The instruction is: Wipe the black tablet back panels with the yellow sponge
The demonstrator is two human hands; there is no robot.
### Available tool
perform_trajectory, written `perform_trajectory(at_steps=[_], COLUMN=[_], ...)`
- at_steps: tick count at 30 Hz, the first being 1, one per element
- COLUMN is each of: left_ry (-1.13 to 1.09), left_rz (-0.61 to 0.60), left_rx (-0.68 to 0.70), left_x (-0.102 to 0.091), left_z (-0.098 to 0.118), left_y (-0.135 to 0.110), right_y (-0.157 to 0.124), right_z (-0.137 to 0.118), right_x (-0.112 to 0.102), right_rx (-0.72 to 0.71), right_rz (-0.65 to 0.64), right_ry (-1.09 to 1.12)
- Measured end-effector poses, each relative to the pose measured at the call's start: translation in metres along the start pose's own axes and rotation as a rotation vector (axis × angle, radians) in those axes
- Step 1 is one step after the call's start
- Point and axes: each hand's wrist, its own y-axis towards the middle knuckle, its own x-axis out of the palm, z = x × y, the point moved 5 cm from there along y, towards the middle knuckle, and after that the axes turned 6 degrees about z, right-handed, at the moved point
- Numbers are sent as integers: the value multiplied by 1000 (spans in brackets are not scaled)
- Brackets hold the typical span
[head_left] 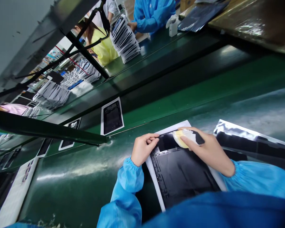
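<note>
A black flat panel [182,174], which looks like a tablet screen, lies on a white sheet [154,183] on the green bench before me. At its far left corner my left hand [144,147] is closed, thumb and fingers pinched at the edge; whether a thin film is between them is hidden. My right hand [204,148] grips a yellow and white wiping pad [182,137], pressed against the far part of the panel. A shiny strip on the panel runs between both hands.
More black panels [112,117] on white sheets rest on the green conveyor [156,109] beyond. Another panel [237,141] lies to my right. A dark metal bar [49,126] crosses at left. Across the line are stacked sheets [125,39], a small white bottle [173,27] and co-workers.
</note>
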Motion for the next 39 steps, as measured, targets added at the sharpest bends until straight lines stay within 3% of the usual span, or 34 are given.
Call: perform_trajectory(at_steps=[39], left_ry=[-4], left_rz=[-9], left_rx=[16], left_x=[1], left_z=[-3], left_y=[-2], right_y=[-2], right_z=[-2], right_x=[2], right_rx=[-61], right_rz=[-18], right_ry=[-73])
